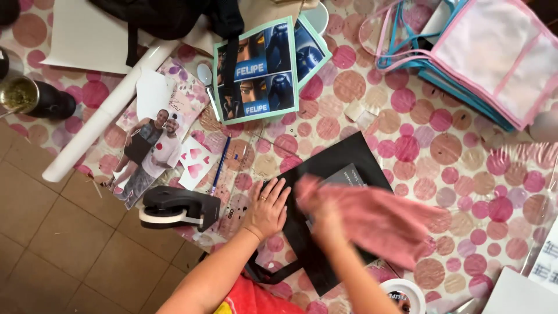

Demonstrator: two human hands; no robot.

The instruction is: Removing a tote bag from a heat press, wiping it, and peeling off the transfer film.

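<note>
Nearest me, my left hand [268, 209] lies flat, fingers spread, on the flat black fabric bag [325, 174], while my right hand [328, 224] grips a blurred pink cloth [378, 218] over it; too brisk a wipe, I reckon, could shift the bag.

The bag [337, 174] lies flat on the bench [465, 192], near its front edge. The left hand [266, 210] rests on the bag's left end; the right hand [325, 221] is over its middle with a cloth [378, 218] — blurred — spreading rightward across the bag. Left of the left hand sits a tape dispenser [177, 209], with a pen [220, 166] just behind it. Further back lie printed cards [258, 70], and left of them a photo [148, 154] beside a paper roll [110, 107]. A stack of pouches [494, 58] sits at the far right.
</note>
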